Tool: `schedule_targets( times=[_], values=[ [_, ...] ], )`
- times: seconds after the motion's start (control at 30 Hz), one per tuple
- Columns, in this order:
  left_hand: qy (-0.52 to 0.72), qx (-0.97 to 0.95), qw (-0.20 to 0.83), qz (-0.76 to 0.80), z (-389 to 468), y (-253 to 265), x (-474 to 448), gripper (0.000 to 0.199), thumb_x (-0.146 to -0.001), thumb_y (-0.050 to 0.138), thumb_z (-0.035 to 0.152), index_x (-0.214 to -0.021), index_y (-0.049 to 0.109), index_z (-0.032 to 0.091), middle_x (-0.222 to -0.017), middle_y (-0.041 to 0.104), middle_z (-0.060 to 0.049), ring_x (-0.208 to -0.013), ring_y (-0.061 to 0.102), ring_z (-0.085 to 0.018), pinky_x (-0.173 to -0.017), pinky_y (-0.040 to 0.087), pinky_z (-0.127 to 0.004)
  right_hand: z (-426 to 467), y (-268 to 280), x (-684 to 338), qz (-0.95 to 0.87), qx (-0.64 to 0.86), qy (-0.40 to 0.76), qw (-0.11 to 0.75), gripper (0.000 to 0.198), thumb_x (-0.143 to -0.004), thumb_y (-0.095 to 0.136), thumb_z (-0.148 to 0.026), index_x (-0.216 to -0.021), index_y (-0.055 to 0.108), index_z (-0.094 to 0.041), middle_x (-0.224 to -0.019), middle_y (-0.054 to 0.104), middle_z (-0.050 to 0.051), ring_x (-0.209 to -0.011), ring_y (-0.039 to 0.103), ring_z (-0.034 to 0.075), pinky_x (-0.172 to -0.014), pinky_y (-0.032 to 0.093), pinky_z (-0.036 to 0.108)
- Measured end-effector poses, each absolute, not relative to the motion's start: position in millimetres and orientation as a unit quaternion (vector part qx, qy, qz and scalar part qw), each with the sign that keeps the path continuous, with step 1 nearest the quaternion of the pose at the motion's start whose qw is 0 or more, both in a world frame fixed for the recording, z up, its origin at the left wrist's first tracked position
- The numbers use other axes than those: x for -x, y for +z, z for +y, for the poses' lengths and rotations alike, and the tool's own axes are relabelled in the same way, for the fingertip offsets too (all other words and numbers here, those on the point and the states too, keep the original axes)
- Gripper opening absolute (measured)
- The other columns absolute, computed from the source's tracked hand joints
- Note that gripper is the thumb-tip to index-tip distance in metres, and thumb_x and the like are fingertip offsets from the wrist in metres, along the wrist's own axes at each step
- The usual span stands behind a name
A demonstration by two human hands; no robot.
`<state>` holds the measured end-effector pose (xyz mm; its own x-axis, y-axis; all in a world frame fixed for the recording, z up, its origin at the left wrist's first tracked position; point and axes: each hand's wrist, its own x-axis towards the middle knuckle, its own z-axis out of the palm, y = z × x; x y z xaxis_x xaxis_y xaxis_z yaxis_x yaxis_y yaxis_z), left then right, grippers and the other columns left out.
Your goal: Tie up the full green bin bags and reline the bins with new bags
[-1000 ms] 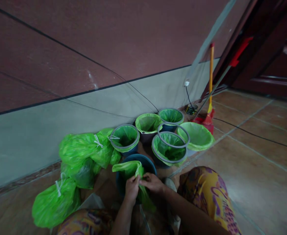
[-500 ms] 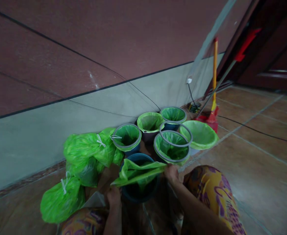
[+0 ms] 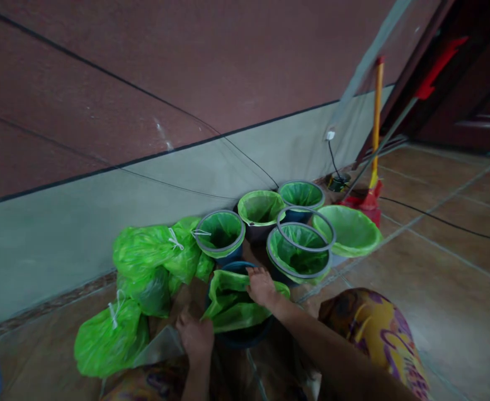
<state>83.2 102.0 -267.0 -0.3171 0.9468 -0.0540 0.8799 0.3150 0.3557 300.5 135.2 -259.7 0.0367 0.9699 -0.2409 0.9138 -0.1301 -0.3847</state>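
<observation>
A green bin bag (image 3: 240, 320), its mouth spread partly apart, hangs in the top of a blue bin (image 3: 247, 337) between my knees. At the near left corner of the bag, my left hand (image 3: 195, 335) is closed on its edge. My right hand (image 3: 263, 287) reaches across the mouth, its fingers bent over the far edge of the bag. Much of the bin's rim is hidden by the bag and my hands. Just beyond, a lined bin (image 3: 300, 277) carries a loose grey ring (image 3: 331, 228) tilted on its top.
More lined bins stand by the wall: one with a grey rim (image 3: 222, 250), a dark one (image 3: 261, 224), another (image 3: 301, 209) and a pale one (image 3: 347, 228). Tied green bags (image 3: 111, 340) lie left. A broom (image 3: 376, 122) and red dustpan (image 3: 368, 209) lean right.
My right hand has moved from the bag's right end to its far edge. The bag's mouth has widened, and its near side now hangs lower over the bin.
</observation>
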Motion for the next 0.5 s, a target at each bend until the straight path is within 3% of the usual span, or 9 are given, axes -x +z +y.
schedule_targets(
  times=[0.1, 0.17, 0.27, 0.33, 0.5],
  values=[
    [0.092, -0.623, 0.143, 0.764, 114, -254, -104, 0.062, -0.084, 0.062, 0.027, -0.142, 0.046, 0.013, -0.14, 0.056, -0.019, -0.129, 0.055, -0.031, -0.104, 0.046, -0.043, 154, -267, -293, -0.652, 0.711, 0.261, 0.033, 0.031, -0.087, 0.056, -0.02, -0.113, 0.07, -0.012, -0.109, 0.074, 0.017, -0.109, 0.066, 0.028, -0.095, 0.047, 0.035],
    [0.041, -0.639, 0.146, 0.754, 125, -249, -116, 0.06, -0.087, 0.059, 0.036, -0.143, 0.046, 0.016, -0.136, 0.061, -0.018, -0.126, 0.058, -0.031, -0.104, 0.044, -0.046, 160, -268, -297, -0.644, 0.718, 0.262, 0.033, 0.024, -0.09, 0.054, -0.021, -0.101, 0.074, -0.014, -0.1, 0.076, 0.015, -0.099, 0.07, 0.024, -0.087, 0.049, 0.03],
    [-0.037, -0.631, 0.163, 0.757, 142, -249, -117, 0.04, -0.094, 0.045, 0.029, -0.128, 0.062, 0.014, -0.115, 0.072, -0.017, -0.112, 0.067, -0.03, -0.097, 0.048, -0.043, 166, -265, -318, -0.616, 0.749, 0.241, 0.04, 0.03, -0.095, 0.047, -0.024, -0.103, 0.074, -0.015, -0.105, 0.076, 0.015, -0.099, 0.07, 0.023, -0.084, 0.049, 0.028],
    [-0.053, -0.618, 0.174, 0.765, 152, -252, -107, 0.038, -0.095, 0.039, 0.023, -0.119, 0.067, 0.013, -0.106, 0.075, -0.018, -0.103, 0.071, -0.029, -0.087, 0.052, -0.038, 168, -262, -336, -0.585, 0.778, 0.226, 0.037, 0.034, -0.097, 0.043, -0.023, -0.105, 0.074, -0.012, -0.106, 0.075, 0.019, -0.1, 0.071, 0.025, -0.082, 0.05, 0.029],
    [-0.046, -0.618, 0.179, 0.764, 168, -258, -92, 0.036, -0.094, 0.042, 0.024, -0.119, 0.067, 0.016, -0.106, 0.075, -0.016, -0.102, 0.072, -0.028, -0.081, 0.053, -0.034, 167, -260, -353, -0.565, 0.791, 0.231, 0.022, 0.026, -0.095, 0.051, -0.022, -0.105, 0.073, -0.011, -0.106, 0.074, 0.02, -0.103, 0.07, 0.027, -0.081, 0.05, 0.03]
  ],
)
